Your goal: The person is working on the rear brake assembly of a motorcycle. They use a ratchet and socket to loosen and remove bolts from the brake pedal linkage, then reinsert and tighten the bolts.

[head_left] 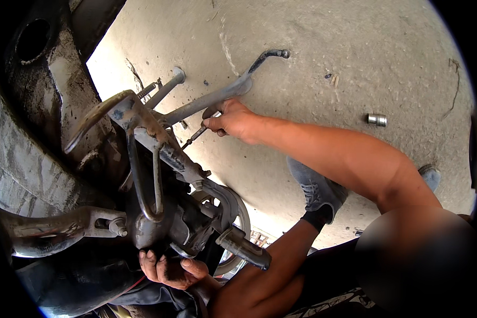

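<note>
A motorcycle's grimy underside and frame (pixel 159 138) take up the left side. My right hand (pixel 230 122) reaches in from the right, its fingers closed around a slim metal rod (pixel 195 136). The rod's thin dark end points down-left at the frame, beside the grey stand leg (pixel 201 104). Lower down, my left hand (pixel 172 271) has its fingers curled up against the underside of a rounded dark metal housing (pixel 147 230). Its thumb lies to the right of the fingers; whatever they grip cannot be made out.
A silver socket (pixel 377 120) lies on the concrete floor (pixel 323 53) at right. My grey shoe (pixel 318 193) stands between my arms. A rubber-covered peg (pixel 244 248) juts toward my leg, a curved metal pipe (pixel 47 231) is at lower left, and a wheel (pixel 242 217) shows behind.
</note>
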Motion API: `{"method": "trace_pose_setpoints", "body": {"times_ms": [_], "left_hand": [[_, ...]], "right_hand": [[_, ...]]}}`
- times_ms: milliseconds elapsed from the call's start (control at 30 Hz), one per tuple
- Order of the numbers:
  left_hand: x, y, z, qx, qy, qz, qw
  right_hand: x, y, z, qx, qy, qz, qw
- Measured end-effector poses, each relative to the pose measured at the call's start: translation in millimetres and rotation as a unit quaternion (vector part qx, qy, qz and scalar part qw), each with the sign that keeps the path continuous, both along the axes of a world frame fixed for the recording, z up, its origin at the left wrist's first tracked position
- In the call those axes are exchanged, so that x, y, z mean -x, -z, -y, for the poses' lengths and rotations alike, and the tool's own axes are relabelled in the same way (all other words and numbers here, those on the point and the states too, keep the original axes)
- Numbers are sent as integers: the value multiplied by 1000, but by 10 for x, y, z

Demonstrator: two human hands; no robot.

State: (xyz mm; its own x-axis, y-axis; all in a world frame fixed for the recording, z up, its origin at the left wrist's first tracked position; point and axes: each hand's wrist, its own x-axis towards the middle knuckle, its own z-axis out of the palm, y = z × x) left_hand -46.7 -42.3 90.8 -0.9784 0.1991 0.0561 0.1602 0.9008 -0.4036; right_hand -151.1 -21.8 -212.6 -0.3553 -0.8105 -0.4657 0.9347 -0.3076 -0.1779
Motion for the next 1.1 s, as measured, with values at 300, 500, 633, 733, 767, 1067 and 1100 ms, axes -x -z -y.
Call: {"method": "trace_pose_setpoints", "body": {"times_ms": [300, 500, 633, 733, 767, 1067, 1100], "left_hand": [[-5, -29, 110, -23, -9, 30, 999], [41, -9, 224, -57, 14, 25, 998], [84, 37, 200, -74, 29, 24, 997], [96, 59, 197, -81, 37, 19, 996], [90, 79, 185, -84, 42, 16, 995], [77, 65, 198, -107, 56, 4, 993], [74, 70, 202, -109, 57, 5, 992]], "right_hand": [[-6, -14, 164, 7, 4, 27, 1000], [-44, -4, 463, 2, 12, 48, 999], [-20, -99, 602, 20, 6, 61, 998], [27, -112, 676, 38, -13, 73, 997], [18, -105, 704, 52, -7, 76, 996], [30, -221, 753, 40, 3, 65, 997], [31, -228, 748, 37, -2, 68, 997]]}}
